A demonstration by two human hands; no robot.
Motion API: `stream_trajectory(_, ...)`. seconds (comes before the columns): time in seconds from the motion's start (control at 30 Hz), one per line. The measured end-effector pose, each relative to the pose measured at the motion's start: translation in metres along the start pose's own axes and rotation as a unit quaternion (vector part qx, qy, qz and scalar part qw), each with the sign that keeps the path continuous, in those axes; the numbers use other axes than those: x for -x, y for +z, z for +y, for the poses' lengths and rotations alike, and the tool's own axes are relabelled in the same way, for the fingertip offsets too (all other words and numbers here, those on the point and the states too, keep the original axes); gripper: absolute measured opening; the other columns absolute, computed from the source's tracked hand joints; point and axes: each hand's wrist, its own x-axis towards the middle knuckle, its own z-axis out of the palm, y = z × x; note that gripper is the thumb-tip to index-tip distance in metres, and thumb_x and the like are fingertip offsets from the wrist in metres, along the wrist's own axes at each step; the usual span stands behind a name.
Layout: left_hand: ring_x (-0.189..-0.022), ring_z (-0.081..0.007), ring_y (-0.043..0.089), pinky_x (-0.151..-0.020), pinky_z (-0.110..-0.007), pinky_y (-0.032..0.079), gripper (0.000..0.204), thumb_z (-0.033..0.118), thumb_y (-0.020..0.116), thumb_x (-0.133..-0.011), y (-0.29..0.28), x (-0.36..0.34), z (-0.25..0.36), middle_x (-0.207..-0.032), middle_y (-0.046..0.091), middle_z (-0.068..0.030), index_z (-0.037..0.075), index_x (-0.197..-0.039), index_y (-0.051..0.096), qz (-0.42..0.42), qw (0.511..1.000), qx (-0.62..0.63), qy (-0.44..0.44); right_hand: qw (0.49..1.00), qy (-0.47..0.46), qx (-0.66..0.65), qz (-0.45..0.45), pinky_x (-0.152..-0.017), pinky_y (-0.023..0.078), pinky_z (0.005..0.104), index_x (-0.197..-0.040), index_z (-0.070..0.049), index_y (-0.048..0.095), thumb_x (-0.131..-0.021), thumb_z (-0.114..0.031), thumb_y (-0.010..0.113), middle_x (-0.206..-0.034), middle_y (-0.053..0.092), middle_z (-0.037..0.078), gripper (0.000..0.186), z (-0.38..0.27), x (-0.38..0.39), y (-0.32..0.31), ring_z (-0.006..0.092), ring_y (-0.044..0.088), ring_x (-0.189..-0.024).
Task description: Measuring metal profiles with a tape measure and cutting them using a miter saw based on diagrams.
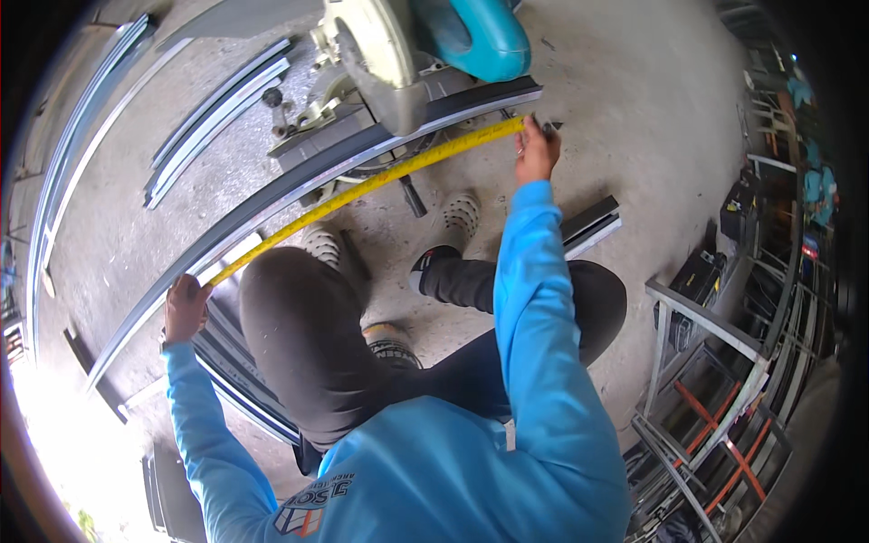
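Up close, a blue sweatshirt [425, 462] shows a printed logo [299, 522] and lettering. Here's the left hand [184, 309], grip closed on one end of a thin yellow measuring tape [380, 181]; the right hand [537, 152] pinches the other! It's stretched just beside a long, dark metal profile [291, 186], laid across a teal-handled miter saw [385, 59] on rough concrete floor [634, 118].

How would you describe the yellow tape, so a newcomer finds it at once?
At the top is a teal-handled saw. From there, a long dark profile slants down to the left, and alongside it, between the left hand and right hand, runs the measuring tape. Its bright yellow sets it apart from the profile.
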Motion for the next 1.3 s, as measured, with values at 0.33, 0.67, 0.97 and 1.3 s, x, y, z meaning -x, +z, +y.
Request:
stream_trajectory(0.33,-0.093,-0.0372,0.06,-0.086,-0.048,0.047,0.016,0.025,0.065,-0.091,0.055,-0.071,0.057,-0.098,0.066,-0.0115,0.011,-0.098,0.065,0.058,0.998,-0.02,-0.028,0.894,-0.25,0.357,0.105,-0.079,0.056,0.0399,-0.095,-0.003,0.062,-0.067,-0.026,0.089,-0.093,0.072,0.016,0.045,0.017,-0.171,0.027,0.0294,0.07,-0.084)
stream_trajectory(0.67,-0.105,-0.035,0.057,-0.083,-0.055,0.045,0.016,0.032,0.067,-0.091,0.092,-0.086,0.042,-0.102,0.063,-0.0039,0.02,-0.102,0.071,0.002,0.995,-0.044,-0.085,0.813,-0.105,0.569,0.056,-0.073,0.058,0.0377,-0.103,0.002,0.064,-0.075,-0.029,0.085,-0.1,0.072,0.015,0.047,0.071,-0.191,0.014,0.0274,0.071,-0.081)
stream_trajectory(0.97,-0.107,-0.032,0.055,-0.081,-0.055,0.043,0.018,0.034,0.058,-0.098,0.083,-0.094,0.056,-0.104,0.065,-0.0004,0.02,-0.105,0.069,-0.022,0.986,-0.102,-0.129,0.804,-0.091,0.588,0.012,-0.067,0.059,0.0357,-0.111,0.006,0.066,-0.082,-0.032,0.081,-0.107,0.073,0.015,0.05,0.052,-0.189,0.024,0.0255,0.071,-0.079)
stream_trajectory(1.3,-0.108,-0.0297,0.053,-0.081,-0.056,0.041,0.018,0.033,0.059,-0.097,0.089,-0.095,0.054,-0.103,0.065,0.0006,0.021,-0.104,0.072,-0.019,0.986,-0.097,-0.134,0.904,-0.284,0.308,0.085,-0.06,0.057,0.0363,-0.106,0.004,0.065,-0.096,-0.04,0.062,-0.086,0.072,0.015,0.045,0.056,-0.082,0.018,0.025,0.069,-0.068)
